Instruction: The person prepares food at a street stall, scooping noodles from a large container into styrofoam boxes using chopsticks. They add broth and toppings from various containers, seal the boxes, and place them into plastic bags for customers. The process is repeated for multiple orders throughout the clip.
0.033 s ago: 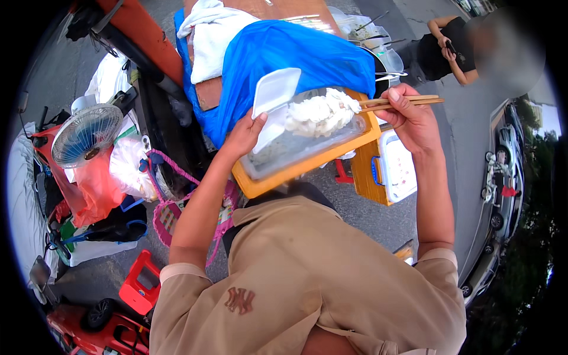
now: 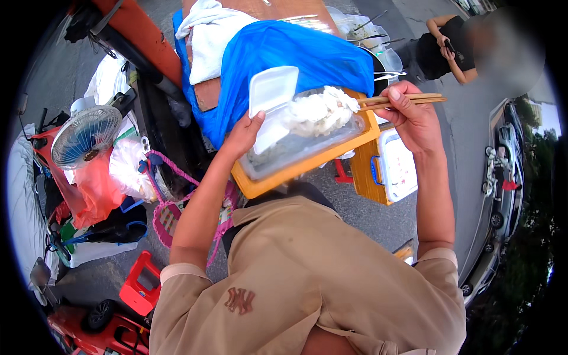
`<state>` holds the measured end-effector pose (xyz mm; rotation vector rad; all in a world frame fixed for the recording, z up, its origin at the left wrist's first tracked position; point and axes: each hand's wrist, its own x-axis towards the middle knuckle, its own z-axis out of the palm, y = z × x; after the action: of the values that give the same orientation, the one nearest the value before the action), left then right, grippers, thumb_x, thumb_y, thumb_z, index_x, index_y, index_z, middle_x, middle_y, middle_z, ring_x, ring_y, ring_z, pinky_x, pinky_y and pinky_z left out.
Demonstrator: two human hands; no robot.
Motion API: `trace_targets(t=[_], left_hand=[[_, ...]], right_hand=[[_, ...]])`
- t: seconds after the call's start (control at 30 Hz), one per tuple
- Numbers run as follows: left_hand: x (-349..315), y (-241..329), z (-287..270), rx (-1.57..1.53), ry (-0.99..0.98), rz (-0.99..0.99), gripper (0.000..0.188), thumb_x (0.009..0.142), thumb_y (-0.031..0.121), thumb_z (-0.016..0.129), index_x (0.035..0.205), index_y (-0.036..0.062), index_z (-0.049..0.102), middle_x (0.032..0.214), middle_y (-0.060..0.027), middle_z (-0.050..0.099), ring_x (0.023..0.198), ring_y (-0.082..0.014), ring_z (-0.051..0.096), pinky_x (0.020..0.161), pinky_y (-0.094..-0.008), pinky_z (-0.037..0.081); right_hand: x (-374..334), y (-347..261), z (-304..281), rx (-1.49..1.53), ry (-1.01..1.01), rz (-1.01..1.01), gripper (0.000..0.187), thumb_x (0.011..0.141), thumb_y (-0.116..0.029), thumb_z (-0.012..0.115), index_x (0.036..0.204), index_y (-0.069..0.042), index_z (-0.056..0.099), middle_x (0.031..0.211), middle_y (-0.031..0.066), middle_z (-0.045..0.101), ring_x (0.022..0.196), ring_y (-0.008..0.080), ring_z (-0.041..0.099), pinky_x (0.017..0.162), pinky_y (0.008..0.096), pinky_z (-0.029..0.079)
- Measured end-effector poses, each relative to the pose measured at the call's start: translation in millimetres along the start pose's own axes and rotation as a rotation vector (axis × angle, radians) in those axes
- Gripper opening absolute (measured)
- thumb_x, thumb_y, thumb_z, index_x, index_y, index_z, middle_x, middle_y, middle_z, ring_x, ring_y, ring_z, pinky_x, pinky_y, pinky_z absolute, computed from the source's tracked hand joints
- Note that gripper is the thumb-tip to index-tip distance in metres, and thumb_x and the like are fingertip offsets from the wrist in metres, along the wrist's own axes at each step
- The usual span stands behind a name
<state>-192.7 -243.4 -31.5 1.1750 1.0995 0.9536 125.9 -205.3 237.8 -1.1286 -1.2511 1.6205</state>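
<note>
The right hand (image 2: 414, 118) has its fingers curled and pressed together around a pair of wooden chopsticks (image 2: 397, 100), whose tips reach past the fingertips into a heap of white noodles (image 2: 322, 110) in a clear tray (image 2: 296, 151). The left hand (image 2: 244, 135) pinches a white foam box (image 2: 271, 103), thumb against its near side, just above the tray's orange-rimmed edge.

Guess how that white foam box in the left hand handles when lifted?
The foam box is probably very light. Its thin hinged lid stands open, so it may flop. The left hand holds only one edge; a firmer grip could likely dent it.
</note>
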Motion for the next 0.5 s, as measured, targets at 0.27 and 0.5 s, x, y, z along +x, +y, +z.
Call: trace_targets(t=[0.27, 0.5], left_hand=[[6, 4, 23, -0.983, -0.111, -0.185, 0.102, 0.092, 0.079, 0.036, 0.159, 0.0029, 0.027, 0.158, -0.0165, 0.042, 0.142, -0.0304, 0.046, 0.115, -0.0448, 0.041], [4, -8, 16, -0.926, -0.101, -0.198, 0.112, 0.084, 0.085, 0.04, 0.158, 0.0022, 0.027, 0.157, -0.0163, 0.043, 0.141, -0.0309, 0.047, 0.115, -0.0455, 0.041]], right_hand=[[11, 44, 43, -0.676, -0.139, -0.216, 0.022, 0.097, -0.023, 0.072, 0.099, 0.0, 0.072, 0.091, 0.0022, 0.068, 0.082, 0.0102, 0.059, 0.07, 0.0279, 0.047], [10, 65, 16, -0.507, 0.072, -0.108, 0.025, 0.1, -0.026, 0.07, 0.102, -0.001, 0.072, 0.091, 0.0048, 0.07, 0.082, 0.0104, 0.062, 0.071, 0.0271, 0.05]])
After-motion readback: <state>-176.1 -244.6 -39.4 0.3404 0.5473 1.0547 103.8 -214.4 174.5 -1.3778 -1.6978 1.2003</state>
